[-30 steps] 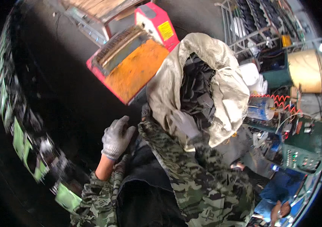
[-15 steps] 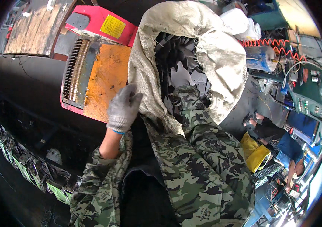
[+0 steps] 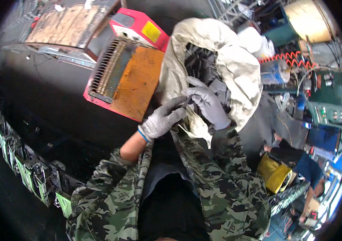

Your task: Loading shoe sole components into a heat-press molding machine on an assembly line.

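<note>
A whitish woven sack [image 3: 241, 74] stands in front of me with its mouth folded open, holding many dark grey flat pieces [image 3: 202, 64]. Over its near rim my two gloved hands come together. My left hand [image 3: 165, 119] pinches one end of a small dark flat piece [image 3: 187, 101]. Thumb and fingers of my right hand [image 3: 209, 103] close on the same piece from the other side. The fingers partly cover it, so its full shape is hidden.
Left of the sack sits a red machine [image 3: 140, 25] with a row of metal rollers [image 3: 108, 72] and a rusty orange plate [image 3: 138, 80]. White jugs [image 3: 255, 42] and a red coiled hose [image 3: 279, 56] lie beyond. At right, a person [image 3: 305, 164] bends near a yellow bag [image 3: 274, 172].
My right hand has come up out of the sack with a dark flat piece. My left hand has moved right to meet it. The view has shifted, so the machine appears further right.
</note>
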`<move>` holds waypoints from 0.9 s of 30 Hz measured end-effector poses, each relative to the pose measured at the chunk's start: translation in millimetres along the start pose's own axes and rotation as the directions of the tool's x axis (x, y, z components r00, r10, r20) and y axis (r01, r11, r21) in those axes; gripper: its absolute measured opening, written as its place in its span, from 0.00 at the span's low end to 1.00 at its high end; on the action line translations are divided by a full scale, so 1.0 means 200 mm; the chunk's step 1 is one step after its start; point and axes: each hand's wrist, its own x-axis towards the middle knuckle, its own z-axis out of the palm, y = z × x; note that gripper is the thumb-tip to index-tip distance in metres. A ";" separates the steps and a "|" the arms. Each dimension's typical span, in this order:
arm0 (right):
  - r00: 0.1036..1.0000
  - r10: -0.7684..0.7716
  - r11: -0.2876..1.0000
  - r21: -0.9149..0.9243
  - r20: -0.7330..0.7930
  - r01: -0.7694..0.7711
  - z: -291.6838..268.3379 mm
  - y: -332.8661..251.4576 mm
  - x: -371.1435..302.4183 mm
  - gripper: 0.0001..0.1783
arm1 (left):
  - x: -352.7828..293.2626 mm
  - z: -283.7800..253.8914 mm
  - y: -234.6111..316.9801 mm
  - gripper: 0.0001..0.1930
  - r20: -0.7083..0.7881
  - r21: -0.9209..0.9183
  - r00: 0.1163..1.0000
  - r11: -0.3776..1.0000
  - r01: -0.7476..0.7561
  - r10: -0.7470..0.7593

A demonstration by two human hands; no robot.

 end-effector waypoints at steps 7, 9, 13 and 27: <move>0.912 0.392 0.829 0.477 -0.120 -0.293 0.45 0.07 0.21 0.28 | 0.04 -0.15 0.05 0.27 -0.683 0.410 0.714 0.889 0.201 0.154; 0.976 0.013 1.000 0.007 -0.218 -0.011 0.35 0.13 0.42 0.22 | 0.07 -0.26 -0.05 0.23 -0.822 0.113 0.570 0.980 0.165 -0.001; 0.893 -0.446 0.727 -0.609 -0.065 0.319 0.15 0.08 1.27 0.17 | -0.04 -0.40 -0.05 0.21 -0.934 -0.014 0.346 0.976 0.218 -0.090; 0.996 0.034 0.364 -0.929 0.079 0.061 0.43 0.14 2.08 0.49 | -0.36 -0.36 -0.15 0.26 -0.979 -0.202 -0.068 0.899 0.388 -0.190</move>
